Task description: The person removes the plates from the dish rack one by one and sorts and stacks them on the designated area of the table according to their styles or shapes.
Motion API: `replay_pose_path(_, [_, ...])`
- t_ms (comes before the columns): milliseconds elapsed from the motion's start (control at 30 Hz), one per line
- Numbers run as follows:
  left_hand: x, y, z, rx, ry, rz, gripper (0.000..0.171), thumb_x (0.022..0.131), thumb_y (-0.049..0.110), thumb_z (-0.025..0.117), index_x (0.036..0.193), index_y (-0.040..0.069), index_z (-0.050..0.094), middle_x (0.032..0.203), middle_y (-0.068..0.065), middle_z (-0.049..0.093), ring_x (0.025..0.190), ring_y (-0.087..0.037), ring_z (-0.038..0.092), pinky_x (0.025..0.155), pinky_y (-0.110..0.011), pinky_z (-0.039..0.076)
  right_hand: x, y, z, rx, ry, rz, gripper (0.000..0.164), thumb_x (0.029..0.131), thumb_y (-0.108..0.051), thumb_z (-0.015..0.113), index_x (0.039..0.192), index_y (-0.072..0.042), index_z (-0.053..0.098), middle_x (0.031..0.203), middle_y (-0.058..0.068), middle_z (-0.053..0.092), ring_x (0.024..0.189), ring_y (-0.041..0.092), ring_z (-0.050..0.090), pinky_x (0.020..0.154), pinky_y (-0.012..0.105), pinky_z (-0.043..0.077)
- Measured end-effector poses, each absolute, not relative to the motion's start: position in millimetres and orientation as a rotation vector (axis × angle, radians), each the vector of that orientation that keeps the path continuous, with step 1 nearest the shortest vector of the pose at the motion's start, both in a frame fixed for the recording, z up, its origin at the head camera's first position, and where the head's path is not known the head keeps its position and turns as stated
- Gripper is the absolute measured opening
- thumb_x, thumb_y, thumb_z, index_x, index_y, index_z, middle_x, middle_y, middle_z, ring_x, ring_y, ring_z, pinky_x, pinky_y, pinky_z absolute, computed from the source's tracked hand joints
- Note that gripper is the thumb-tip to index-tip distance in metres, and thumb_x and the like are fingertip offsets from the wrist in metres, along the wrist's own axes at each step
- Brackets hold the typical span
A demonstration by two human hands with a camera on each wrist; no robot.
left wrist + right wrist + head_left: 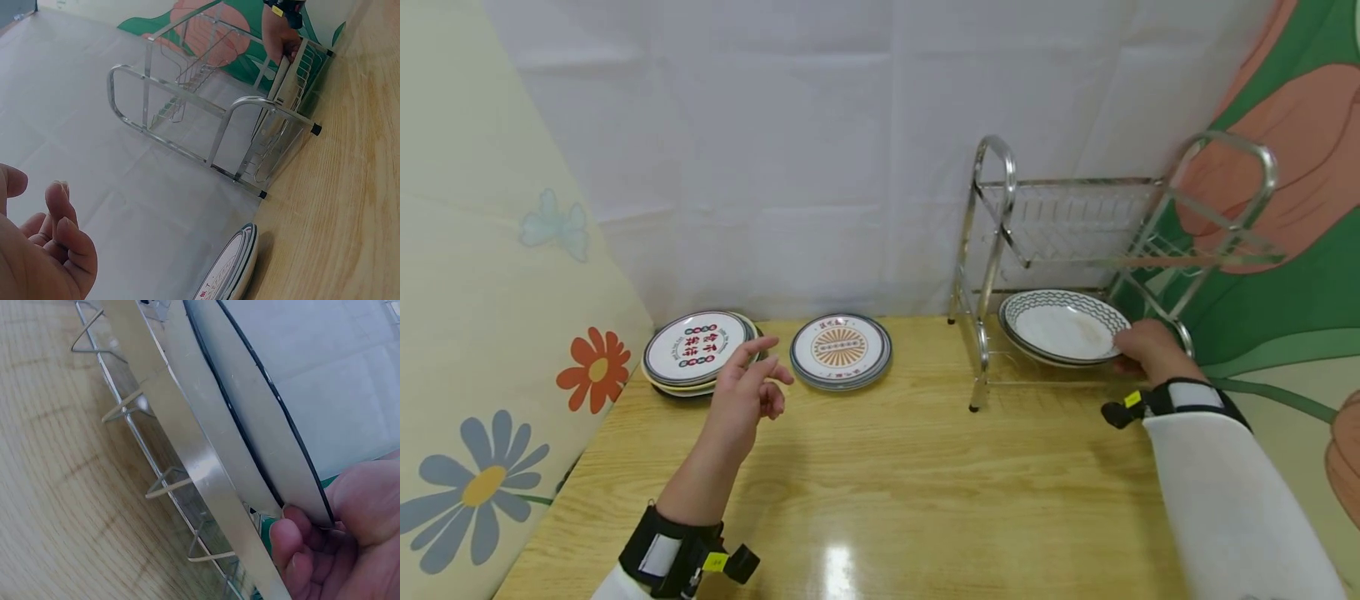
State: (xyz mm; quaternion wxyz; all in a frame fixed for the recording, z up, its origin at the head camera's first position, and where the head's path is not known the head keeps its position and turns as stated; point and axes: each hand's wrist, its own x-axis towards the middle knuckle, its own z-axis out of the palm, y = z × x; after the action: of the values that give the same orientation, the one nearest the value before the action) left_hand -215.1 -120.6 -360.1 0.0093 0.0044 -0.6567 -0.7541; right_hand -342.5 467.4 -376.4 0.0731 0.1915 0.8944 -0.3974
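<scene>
On the lower shelf of a metal dish rack (1009, 196) lies a white plate (1060, 325) with a dark patterned rim, stacked on a second one. My right hand (1153, 354) pinches the top plate's right edge, thumb above and fingers below. The right wrist view shows a gap between this plate (250, 394) and the lower plate (200, 406). My left hand (747, 387) hovers over the table with loosely bent fingers, holding nothing. Behind it sits a stack of plates (685, 354) with red and black lettering. To its right is a shorter stack (841, 346) bearing a sunburst pattern.
The wooden table (880, 467) meets a white cloth backdrop (790, 167) at the back. A green and pink floral wall covering (1300, 300) stands close behind the rack's right side. The rack's upper wire shelf (1082, 221) overhangs the plates on the lower shelf.
</scene>
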Motion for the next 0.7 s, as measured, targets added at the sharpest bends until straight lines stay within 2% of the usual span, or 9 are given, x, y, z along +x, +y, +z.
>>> replay_pose_path(67, [-214,-122,-360,0.01,-2.052,-2.356,0.033,0.108,0.018,0.046,0.14,0.015,0.047,0.078,0.003,0.062,0.05,-0.011,0.049,0.053,-0.024,0.041,-340,466,-377,0.572,2.685,-1.221,0.054,0.086,-0.003,0.043,0.134,0.02,0.037,0.063,0.002,0.063,0.055,0.016,0.067,0.057,0.036,0.055])
replay_pose_path(133, [-214,-123,-361,0.006,-2.049,-2.354,0.032,0.108,0.018,0.046,0.139,0.015,0.048,0.078,0.003,0.063,0.05,-0.011,0.049,0.053,-0.024,0.041,-339,465,-378,0.575,2.688,-1.227,0.053,0.086,-0.004,0.042,0.134,0.019,0.037,0.061,0.0,0.063,0.054,0.015,0.067,0.056,0.036,0.055])
replay_pose_path(333, [-214,-123,-362,0.008,-2.05,-2.347,0.031,0.108,0.018,0.045,0.138,0.017,0.049,0.078,0.004,0.063,0.049,-0.011,0.048,0.052,-0.023,0.04,-338,465,-380,0.584,2.65,-1.332,0.035,0.091,-0.005,0.041,0.121,0.013,0.044,0.056,-0.004,0.063,0.053,0.014,0.064,0.055,0.034,0.054])
replay_pose_path(433, [-215,-124,-362,0.006,-2.05,-2.347,0.031,0.108,0.018,0.045,0.139,0.017,0.048,0.078,0.004,0.063,0.049,-0.011,0.048,0.052,-0.023,0.04,-338,464,-380,0.565,2.646,-1.37,0.032,0.093,-0.006,0.04,0.119,0.012,0.044,0.056,-0.004,0.063,0.053,0.013,0.063,0.055,0.032,0.053])
replay_pose_path(533, [-215,-125,-362,0.004,-2.051,-2.345,0.031,0.108,0.019,0.045,0.138,0.017,0.049,0.078,0.004,0.063,0.049,-0.011,0.049,0.052,-0.023,0.04,-336,464,-380,0.555,2.645,-1.39,0.038,0.095,-0.007,0.039,0.125,0.016,0.042,0.058,-0.004,0.062,0.054,0.012,0.063,0.056,0.031,0.055])
replay_pose_path(600, [-216,-126,-361,0.002,-2.051,-2.345,0.031,0.108,0.019,0.045,0.138,0.017,0.049,0.079,0.004,0.063,0.049,-0.011,0.049,0.052,-0.023,0.041,-335,465,-381,0.545,2.638,-1.412,0.047,0.098,-0.008,0.037,0.137,0.018,0.037,0.059,-0.004,0.061,0.054,0.01,0.063,0.057,0.032,0.056])
replay_pose_path(700, [-216,-126,-362,-0.001,-2.047,-2.35,0.03,0.108,0.019,0.046,0.138,0.018,0.049,0.078,0.004,0.063,0.049,-0.01,0.049,0.051,-0.023,0.041,-331,468,-381,0.511,2.623,-1.46,0.062,0.101,-0.012,0.035,0.155,0.015,0.018,0.062,-0.005,0.062,0.056,0.008,0.064,0.059,0.032,0.057])
